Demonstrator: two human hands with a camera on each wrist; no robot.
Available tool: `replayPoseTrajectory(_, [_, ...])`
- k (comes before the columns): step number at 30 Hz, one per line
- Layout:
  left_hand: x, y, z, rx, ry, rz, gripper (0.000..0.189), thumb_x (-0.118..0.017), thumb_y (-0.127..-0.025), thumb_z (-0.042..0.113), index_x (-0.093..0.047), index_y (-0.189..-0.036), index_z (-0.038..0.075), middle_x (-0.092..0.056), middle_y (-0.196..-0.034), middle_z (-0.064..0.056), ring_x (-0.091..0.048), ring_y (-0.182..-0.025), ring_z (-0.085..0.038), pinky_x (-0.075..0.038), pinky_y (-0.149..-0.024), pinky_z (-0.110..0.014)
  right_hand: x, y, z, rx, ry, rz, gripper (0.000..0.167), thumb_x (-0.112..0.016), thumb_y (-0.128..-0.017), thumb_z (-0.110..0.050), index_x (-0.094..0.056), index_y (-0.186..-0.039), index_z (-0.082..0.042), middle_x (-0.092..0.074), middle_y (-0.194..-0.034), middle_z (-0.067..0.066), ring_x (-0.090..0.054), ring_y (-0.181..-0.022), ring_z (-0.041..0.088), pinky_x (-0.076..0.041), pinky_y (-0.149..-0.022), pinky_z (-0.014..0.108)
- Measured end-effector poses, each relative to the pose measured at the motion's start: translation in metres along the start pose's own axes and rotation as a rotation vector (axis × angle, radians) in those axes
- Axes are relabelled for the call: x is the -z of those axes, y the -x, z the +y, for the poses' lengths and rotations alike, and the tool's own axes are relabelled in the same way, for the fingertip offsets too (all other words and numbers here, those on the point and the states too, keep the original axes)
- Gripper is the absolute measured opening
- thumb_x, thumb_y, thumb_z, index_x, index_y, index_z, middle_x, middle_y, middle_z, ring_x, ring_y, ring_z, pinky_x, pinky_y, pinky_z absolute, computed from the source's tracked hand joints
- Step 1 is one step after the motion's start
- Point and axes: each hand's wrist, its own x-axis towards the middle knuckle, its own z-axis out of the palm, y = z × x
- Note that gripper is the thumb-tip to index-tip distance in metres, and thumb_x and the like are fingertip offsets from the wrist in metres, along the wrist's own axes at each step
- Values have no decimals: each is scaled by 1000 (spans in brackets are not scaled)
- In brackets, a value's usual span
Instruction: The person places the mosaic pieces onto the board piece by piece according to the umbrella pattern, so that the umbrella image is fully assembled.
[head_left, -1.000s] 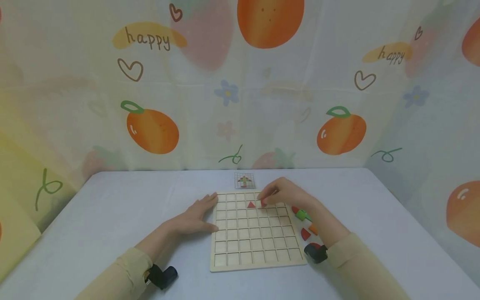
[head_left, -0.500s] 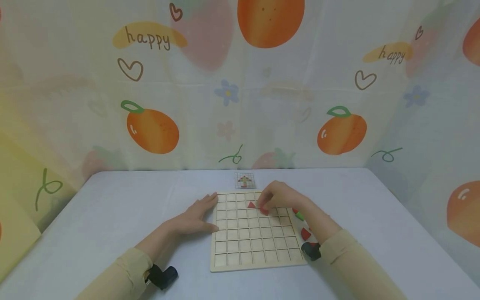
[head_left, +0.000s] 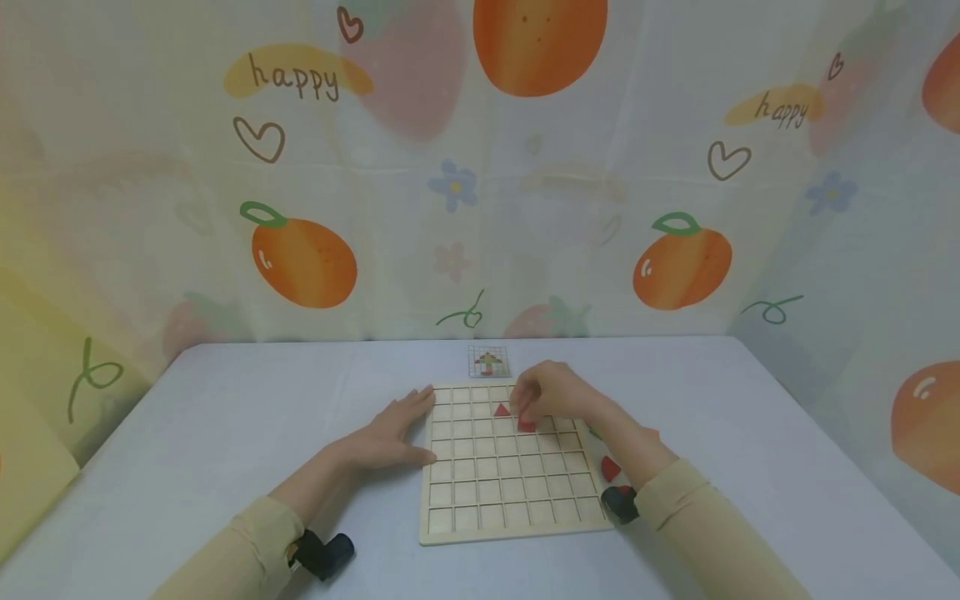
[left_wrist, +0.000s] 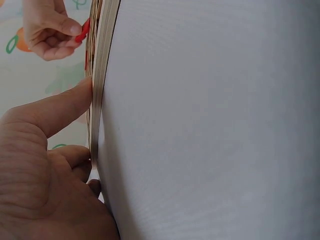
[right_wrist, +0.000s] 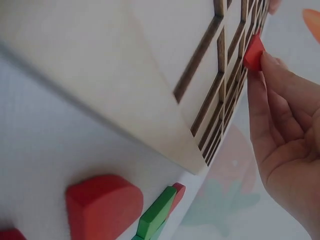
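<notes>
A wooden grid board lies on the white table. My right hand is over its far part, pinching a red block between thumb and fingers at the grid; in the head view the fingers partly cover the block. Just left of it, a small red triangle lies in one of the squares. My left hand rests at the board's left edge with thumb and fingers spread, and the left wrist view shows the thumb touching that edge.
Beyond the board lies a small card with a coloured pattern on a grid. Loose pieces lie right of the board, among them a rounded red block and a green block. My right forearm covers some of them.
My right hand has come slightly nearer with the red block, which now sits lower in the head view, and has turned a little. The left hand stays at the board's edge.
</notes>
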Motion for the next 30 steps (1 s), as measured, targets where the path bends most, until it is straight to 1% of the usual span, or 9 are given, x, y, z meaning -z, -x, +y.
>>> replayPoseTrajectory(7, [0,0,0,-2,-1,-1,92,-71,-85,29,-20,-156,0,-11,-168,-12,-4,-157,-38,-5,-129,-55,-3,0,0,22,8,-13,17,-78,-77,0,-75,-88,-13,-76,-84,-1,-67,-75,7,-55,-75,24])
replayPoseTrajectory(13, [0,1,1,-7,-3,1,92,-70,-85,28,-20,-156,-1,-11,-168,-13,-4,-156,-38,-5,-129,-56,-3,1,0,17,9,-20,17,-78,-77,-1,-75,-88,-13,-75,-83,-2,-66,-75,8,-54,-73,23])
replayPoseTrajectory(21, [1,1,2,-3,-2,2,92,-70,-85,29,-20,-156,-1,-11,-168,-13,-4,-156,-39,-5,-129,-55,-3,-2,4,43,43,-2,13,-78,-78,-4,-75,-86,-15,-74,-82,-2,-65,-74,7,-55,-71,22])
replayPoseTrajectory(25, [1,2,2,-1,1,-1,92,-70,-85,29,-20,-156,-1,-11,-168,-13,-4,-156,-39,-5,-129,-56,2,-2,5,12,77,35,9,-78,-81,-11,-75,-86,-18,-74,-82,-4,-64,-76,7,-55,-74,23])
replayPoseTrajectory(30, [1,1,2,-1,-4,-3,92,-71,-85,29,-19,-156,-1,-11,-168,-13,-5,-156,-39,-5,-129,-56,12,1,9,-37,67,67,13,-78,-83,-13,-76,-95,-14,-75,-89,-2,-66,-82,10,-57,-79,28])
